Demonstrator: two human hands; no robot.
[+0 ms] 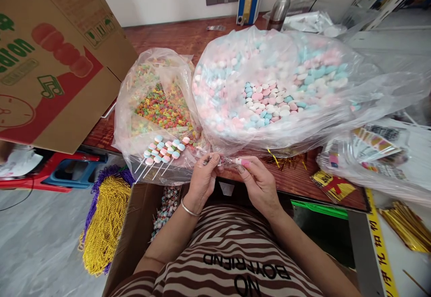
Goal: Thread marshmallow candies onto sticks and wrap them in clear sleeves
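Just in front of my body, both hands pinch a small piece of clear crinkly plastic wrap (pixel 229 160) stretched between them. My left hand (pixel 204 176) is closed on one end of it, thumb against fingers. At the other end, my right hand (pixel 258 181) is closed on the wrap beside a small pink and white piece (pixel 243 162), whose kind I cannot make out. To the left of my hands, several sticks of pink, white and blue candies (pixel 164 150) lie on a clear plastic bag of small multicoloured ring-shaped pieces (pixel 161 108).
A large clear bag of pastel candies (pixel 269 99) fills the middle of the table. A cardboard box (pixel 57 63) stands at left, above gold beads (pixel 104 225). At right lie gold twist ties (pixel 406 225) and printed plastic packets (pixel 377 149). An open carton (pixel 134 225) is below.
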